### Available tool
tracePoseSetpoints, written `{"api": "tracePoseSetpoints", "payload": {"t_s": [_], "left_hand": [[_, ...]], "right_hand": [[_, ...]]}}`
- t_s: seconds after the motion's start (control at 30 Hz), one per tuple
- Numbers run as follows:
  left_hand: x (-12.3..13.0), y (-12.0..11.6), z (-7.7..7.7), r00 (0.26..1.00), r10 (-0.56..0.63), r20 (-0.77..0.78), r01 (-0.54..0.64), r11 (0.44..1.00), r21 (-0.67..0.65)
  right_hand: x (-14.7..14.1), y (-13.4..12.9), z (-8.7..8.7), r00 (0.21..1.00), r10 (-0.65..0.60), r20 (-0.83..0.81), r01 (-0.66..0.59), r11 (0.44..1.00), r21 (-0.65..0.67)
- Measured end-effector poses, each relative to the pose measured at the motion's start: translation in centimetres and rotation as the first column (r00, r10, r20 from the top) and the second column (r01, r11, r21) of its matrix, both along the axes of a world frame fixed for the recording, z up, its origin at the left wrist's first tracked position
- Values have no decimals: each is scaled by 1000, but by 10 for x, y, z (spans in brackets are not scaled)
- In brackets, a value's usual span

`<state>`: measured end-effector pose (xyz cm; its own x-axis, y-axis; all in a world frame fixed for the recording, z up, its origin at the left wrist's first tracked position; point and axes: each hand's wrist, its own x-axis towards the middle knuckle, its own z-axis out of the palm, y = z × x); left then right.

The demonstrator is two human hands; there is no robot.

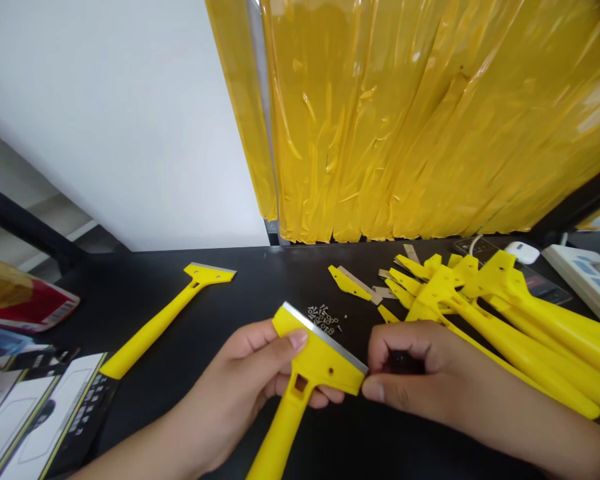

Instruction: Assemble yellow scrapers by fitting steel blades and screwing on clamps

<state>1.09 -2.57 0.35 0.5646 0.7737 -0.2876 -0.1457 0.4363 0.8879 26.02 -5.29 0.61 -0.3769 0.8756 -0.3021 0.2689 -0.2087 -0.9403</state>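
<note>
left hand [240,373] wraps the yellow plastic scraper [310,367], steadying it so its steel blade [325,337] faces the right hand [410,373], pinched at the blade's end, anything held hidden

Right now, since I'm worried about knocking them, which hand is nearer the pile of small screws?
The left hand, gripping a yellow scraper, is nearer, with its thumb just lower left of the small screws. The right hand is farther off, to their lower right.
</note>
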Motion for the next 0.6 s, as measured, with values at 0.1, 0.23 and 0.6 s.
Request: {"api": "tracePoseSetpoints", "payload": {"t_s": [0.1,0.23,0.6], "left_hand": [[-8,-10,14,946,222,-237,-88,878,471],[-13,-23,13,825,499,-263,232,124,965],[3,-38,-15,657,635,-405,718,-365,592]], "right_hand": [[-2,-5,2,998,-32,-57,28,997,-65],[-13,-12,6,974,-9,-227,-31,984,-173],[-31,-13,-6,933,-206,-295,30,862,-506]]}}
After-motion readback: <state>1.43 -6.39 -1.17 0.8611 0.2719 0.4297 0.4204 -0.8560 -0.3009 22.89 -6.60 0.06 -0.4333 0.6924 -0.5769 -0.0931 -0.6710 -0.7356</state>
